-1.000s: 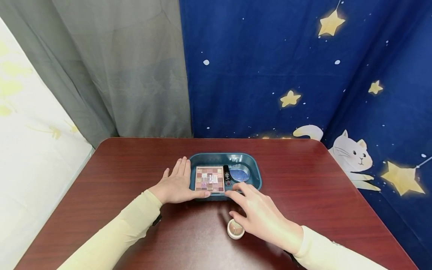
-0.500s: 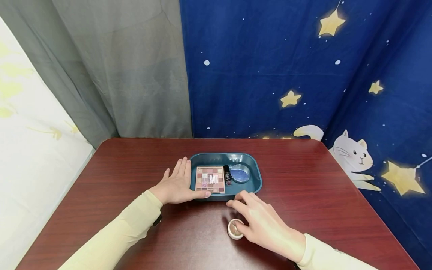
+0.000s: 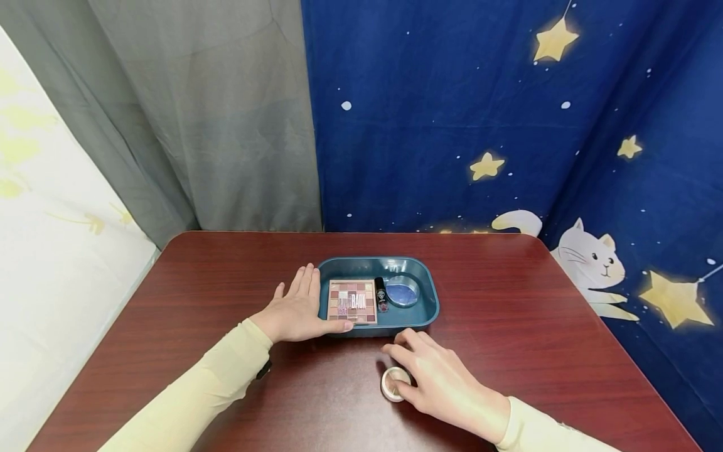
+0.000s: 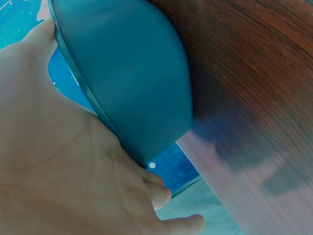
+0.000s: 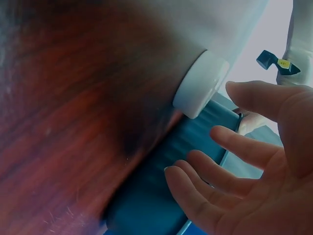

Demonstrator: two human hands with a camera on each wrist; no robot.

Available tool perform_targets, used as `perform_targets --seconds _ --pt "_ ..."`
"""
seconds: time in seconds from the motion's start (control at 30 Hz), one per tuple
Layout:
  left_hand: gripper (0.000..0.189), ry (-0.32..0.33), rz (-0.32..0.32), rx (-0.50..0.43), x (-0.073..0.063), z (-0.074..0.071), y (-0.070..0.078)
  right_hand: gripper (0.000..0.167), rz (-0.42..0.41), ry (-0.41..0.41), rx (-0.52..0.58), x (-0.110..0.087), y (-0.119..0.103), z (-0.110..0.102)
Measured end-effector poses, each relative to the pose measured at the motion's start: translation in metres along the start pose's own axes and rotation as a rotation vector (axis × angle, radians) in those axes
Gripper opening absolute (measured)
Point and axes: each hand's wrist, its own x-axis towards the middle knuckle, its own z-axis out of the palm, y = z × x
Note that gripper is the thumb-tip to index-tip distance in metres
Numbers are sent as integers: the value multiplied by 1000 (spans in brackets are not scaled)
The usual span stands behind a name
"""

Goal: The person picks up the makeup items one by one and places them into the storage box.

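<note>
My left hand (image 3: 296,312) lies with fingers extended along the left end of a teal plastic tray (image 3: 435,300), its thumb at the front rim. In the left wrist view, the palm is against the rim of the tray (image 4: 137,73). My right hand (image 3: 443,383) hovers in front of the tray, fingers loosely bent and spread. Below its thumb stands a small round white pot of concealer (image 3: 388,382) with a sectioned tan top. The right wrist view shows the pot (image 5: 198,88) on the table, with thumb and fingers of the right hand (image 5: 264,166) apart from it.
Inside the tray lie a square eyeshadow palette (image 3: 351,301), a small black-capped tube (image 3: 381,294) and a round blue-topped case (image 3: 402,292). The tray stands on a dark red wooden table (image 3: 248,263). Curtains (image 3: 423,125) hang behind the table's far edge.
My right hand has drawn back from the tray's front rim toward the pot, and its thumb has come over the pot's top. The left hand and tray have stayed put.
</note>
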Motion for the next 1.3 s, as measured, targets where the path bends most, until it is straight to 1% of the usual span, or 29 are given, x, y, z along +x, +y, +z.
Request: perform_targets --seconds 0.2,0.43,0.73,0.87,0.97,1.1,1.3 --pt "138 -1 -1 -2 0 0 1 36 -9 4 9 -3 0 4" --pt "140 -8 -3 2 -1 -1 1 38 4 8 44 -5 -2 6" --pt "141 -7 -4 5 -1 0 0 41 -30 27 60 -7 -4 9" --pt "140 -4 -3 4 -1 0 0 38 -58 52 51 -7 -5 9" --pt "140 -5 -2 3 -1 0 -1 32 -80 58 37 -7 -7 9" --pt "140 -6 -3 1 -1 -1 0 29 -87 41 24 -8 -8 10" --pt "140 -9 -2 0 -2 -2 0 35 -86 17 12 -9 -8 12"
